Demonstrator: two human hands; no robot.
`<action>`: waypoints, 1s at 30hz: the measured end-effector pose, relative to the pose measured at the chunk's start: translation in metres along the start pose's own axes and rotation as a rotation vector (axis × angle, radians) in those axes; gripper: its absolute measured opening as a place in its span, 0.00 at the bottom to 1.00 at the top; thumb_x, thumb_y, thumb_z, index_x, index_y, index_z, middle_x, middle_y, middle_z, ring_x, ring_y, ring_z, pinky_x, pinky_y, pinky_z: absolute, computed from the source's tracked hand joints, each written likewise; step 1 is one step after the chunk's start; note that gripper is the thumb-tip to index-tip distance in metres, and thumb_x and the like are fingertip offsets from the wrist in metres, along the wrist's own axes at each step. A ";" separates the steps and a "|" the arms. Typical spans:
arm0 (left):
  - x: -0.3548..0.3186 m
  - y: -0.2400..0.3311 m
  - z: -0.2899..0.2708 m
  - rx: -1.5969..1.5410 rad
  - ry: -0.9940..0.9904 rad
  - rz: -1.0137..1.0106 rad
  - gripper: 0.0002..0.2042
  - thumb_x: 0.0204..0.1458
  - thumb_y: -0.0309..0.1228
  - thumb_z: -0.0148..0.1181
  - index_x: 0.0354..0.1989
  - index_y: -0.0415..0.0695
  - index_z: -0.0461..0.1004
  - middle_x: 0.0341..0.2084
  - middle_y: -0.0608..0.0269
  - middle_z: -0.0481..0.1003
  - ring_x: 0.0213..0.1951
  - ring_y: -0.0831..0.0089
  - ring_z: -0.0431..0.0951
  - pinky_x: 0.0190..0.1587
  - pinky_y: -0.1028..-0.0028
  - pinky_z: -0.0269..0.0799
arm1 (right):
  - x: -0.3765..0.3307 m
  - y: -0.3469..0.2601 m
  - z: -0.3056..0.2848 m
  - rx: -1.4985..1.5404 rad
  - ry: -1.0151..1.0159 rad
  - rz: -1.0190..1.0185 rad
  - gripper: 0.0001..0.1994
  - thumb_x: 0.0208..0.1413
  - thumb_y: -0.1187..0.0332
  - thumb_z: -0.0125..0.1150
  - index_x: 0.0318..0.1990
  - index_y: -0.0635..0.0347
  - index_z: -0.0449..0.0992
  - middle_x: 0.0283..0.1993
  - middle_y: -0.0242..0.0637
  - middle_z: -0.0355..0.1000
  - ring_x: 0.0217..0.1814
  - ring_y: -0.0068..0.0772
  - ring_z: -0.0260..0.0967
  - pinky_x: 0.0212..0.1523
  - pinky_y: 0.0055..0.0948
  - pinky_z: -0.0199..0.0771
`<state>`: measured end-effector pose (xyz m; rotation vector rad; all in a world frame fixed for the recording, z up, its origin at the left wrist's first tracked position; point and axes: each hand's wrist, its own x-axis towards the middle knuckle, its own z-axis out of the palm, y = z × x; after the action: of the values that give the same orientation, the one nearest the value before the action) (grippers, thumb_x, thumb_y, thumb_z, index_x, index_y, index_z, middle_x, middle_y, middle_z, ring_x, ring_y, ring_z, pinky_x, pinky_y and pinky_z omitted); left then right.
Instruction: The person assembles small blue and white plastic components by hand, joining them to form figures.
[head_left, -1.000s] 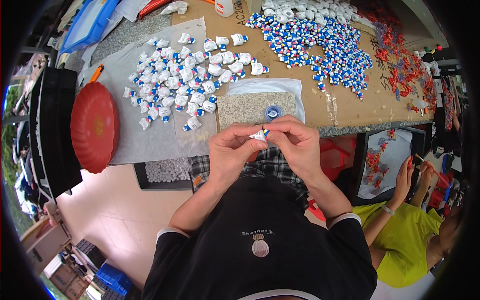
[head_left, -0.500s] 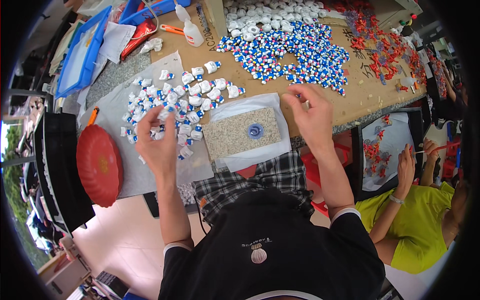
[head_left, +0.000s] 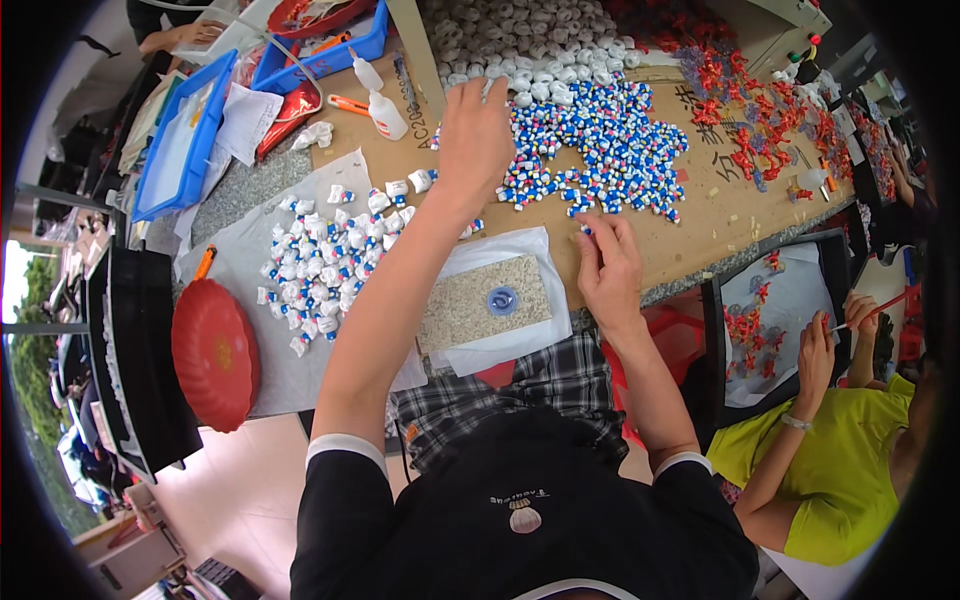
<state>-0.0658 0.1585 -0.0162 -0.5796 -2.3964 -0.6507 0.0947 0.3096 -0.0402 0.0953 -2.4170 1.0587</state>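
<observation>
My left hand (head_left: 476, 135) reaches across to the near edge of a heap of small white rounded pieces (head_left: 540, 60); its fingers look spread, and no held piece shows. With thumb and forefinger, my right hand (head_left: 612, 265) pinches a small blue-and-white figure (head_left: 585, 229) at the near edge of a wide pile of blue-and-white figures (head_left: 630, 130). Between my arms, a speckled stone slab (head_left: 450, 318) lies on white paper (head_left: 555, 325). A small round dish with blue content (head_left: 502, 300) sits on the slab. White-headed blue figures (head_left: 320, 265) lie grouped left of my left forearm.
A red scalloped tray (head_left: 215, 355) is at the left edge. Farther back are a white squeeze bottle (head_left: 387, 117), an orange-handled tool (head_left: 347, 105) and a blue tray (head_left: 185, 140). Red pieces (head_left: 745, 130) cover the far right. A co-worker in yellow (head_left: 850, 460) sits at right.
My left hand has left the white-headed group, where the piece it held seems to be set down, and moved to the white heap. My right hand has lowered to the blue-and-white pile and pinches a figure.
</observation>
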 end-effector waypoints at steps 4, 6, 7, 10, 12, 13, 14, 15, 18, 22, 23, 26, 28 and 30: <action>0.031 -0.007 0.044 0.285 -0.045 -0.087 0.17 0.50 0.34 0.53 0.49 0.44 0.68 0.42 0.53 0.69 0.46 0.58 0.67 0.47 0.58 0.63 | -0.003 -0.001 0.003 0.090 0.023 0.020 0.10 0.49 0.78 0.56 0.40 0.62 0.74 0.35 0.41 0.66 0.30 0.37 0.66 0.30 0.29 0.66; 0.036 -0.009 0.051 0.352 -0.042 -0.087 0.16 0.50 0.39 0.52 0.46 0.45 0.70 0.39 0.56 0.70 0.46 0.61 0.67 0.45 0.56 0.64 | -0.003 -0.002 0.002 0.105 0.021 0.016 0.09 0.49 0.78 0.56 0.40 0.62 0.74 0.36 0.41 0.66 0.28 0.35 0.66 0.28 0.28 0.65; 0.037 -0.008 0.053 0.366 -0.060 -0.069 0.16 0.50 0.39 0.53 0.43 0.44 0.72 0.38 0.57 0.70 0.46 0.61 0.67 0.43 0.57 0.66 | -0.003 -0.001 0.002 0.114 0.034 0.027 0.09 0.50 0.78 0.57 0.40 0.62 0.74 0.36 0.40 0.66 0.27 0.33 0.65 0.27 0.27 0.65; 0.038 -0.004 0.057 0.417 0.011 -0.002 0.14 0.48 0.42 0.56 0.34 0.43 0.74 0.33 0.59 0.71 0.42 0.62 0.70 0.36 0.60 0.70 | -0.001 -0.002 -0.001 0.158 0.038 0.067 0.09 0.50 0.78 0.57 0.40 0.62 0.74 0.35 0.39 0.65 0.27 0.31 0.65 0.26 0.26 0.65; 0.039 -0.005 0.057 0.384 -0.004 -0.019 0.15 0.47 0.44 0.56 0.29 0.43 0.74 0.28 0.59 0.72 0.35 0.61 0.73 0.30 0.64 0.72 | -0.001 -0.001 -0.001 0.188 0.033 0.096 0.09 0.50 0.78 0.57 0.39 0.62 0.74 0.35 0.39 0.65 0.27 0.31 0.65 0.25 0.25 0.64; 0.040 -0.007 0.057 0.384 0.020 0.021 0.15 0.48 0.44 0.56 0.27 0.43 0.74 0.24 0.58 0.73 0.28 0.59 0.76 0.28 0.63 0.73 | -0.001 0.000 0.000 0.205 0.031 0.111 0.08 0.50 0.78 0.57 0.39 0.63 0.74 0.35 0.39 0.66 0.27 0.30 0.65 0.25 0.24 0.64; 0.043 -0.009 0.057 0.383 0.020 0.024 0.15 0.48 0.44 0.56 0.27 0.43 0.74 0.24 0.58 0.73 0.28 0.59 0.76 0.28 0.63 0.73 | -0.001 0.000 -0.001 0.222 0.031 0.126 0.08 0.50 0.78 0.57 0.39 0.63 0.74 0.35 0.38 0.66 0.26 0.29 0.65 0.25 0.23 0.64; 0.047 -0.011 0.055 0.364 -0.038 0.020 0.16 0.49 0.44 0.56 0.27 0.42 0.74 0.25 0.57 0.74 0.28 0.58 0.76 0.29 0.63 0.74 | 0.000 -0.001 -0.002 0.223 0.035 0.125 0.08 0.50 0.78 0.57 0.39 0.63 0.74 0.35 0.38 0.66 0.26 0.29 0.65 0.25 0.23 0.64; 0.056 -0.017 0.051 0.273 -0.167 -0.025 0.17 0.52 0.44 0.53 0.28 0.41 0.74 0.26 0.53 0.75 0.29 0.54 0.78 0.31 0.61 0.75 | 0.002 -0.004 -0.004 0.286 0.044 0.177 0.08 0.50 0.78 0.57 0.39 0.64 0.73 0.35 0.37 0.66 0.26 0.26 0.65 0.25 0.21 0.64; 0.069 -0.017 0.040 0.155 -0.223 -0.085 0.17 0.54 0.43 0.50 0.28 0.40 0.75 0.29 0.49 0.76 0.30 0.52 0.77 0.33 0.60 0.73 | 0.001 -0.003 -0.006 0.288 0.055 0.170 0.07 0.50 0.79 0.57 0.38 0.64 0.73 0.35 0.35 0.67 0.25 0.22 0.64 0.24 0.20 0.63; 0.072 -0.015 0.036 0.039 -0.142 -0.149 0.17 0.54 0.43 0.50 0.27 0.40 0.75 0.29 0.49 0.76 0.29 0.51 0.77 0.33 0.60 0.73 | 0.001 -0.004 -0.006 0.298 0.061 0.172 0.07 0.50 0.79 0.57 0.38 0.64 0.73 0.35 0.35 0.67 0.25 0.21 0.64 0.23 0.19 0.62; 0.076 -0.016 0.016 -0.250 -0.042 -0.254 0.18 0.55 0.42 0.49 0.27 0.38 0.72 0.23 0.54 0.74 0.19 0.59 0.74 0.21 0.66 0.67 | -0.001 -0.004 -0.007 0.351 0.065 0.208 0.07 0.51 0.78 0.57 0.38 0.63 0.73 0.35 0.33 0.66 0.25 0.18 0.61 0.22 0.18 0.59; 0.076 -0.002 -0.007 -1.301 -0.183 -0.894 0.17 0.56 0.43 0.49 0.28 0.39 0.69 0.18 0.63 0.66 0.13 0.73 0.64 0.12 0.77 0.54 | -0.001 0.001 -0.006 0.379 0.099 0.220 0.06 0.52 0.78 0.56 0.38 0.63 0.73 0.34 0.32 0.66 0.25 0.18 0.60 0.22 0.18 0.59; 0.063 0.011 -0.027 -1.480 -0.168 -1.075 0.15 0.57 0.43 0.48 0.28 0.42 0.65 0.17 0.68 0.59 0.14 0.82 0.57 0.11 0.82 0.43 | -0.004 0.000 -0.006 0.410 0.126 0.232 0.06 0.52 0.77 0.55 0.38 0.63 0.73 0.33 0.31 0.66 0.25 0.18 0.59 0.23 0.18 0.58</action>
<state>-0.0949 0.1670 0.0463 0.2826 -1.7703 -2.9179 0.1006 0.3128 -0.0385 -0.1139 -2.1037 1.6044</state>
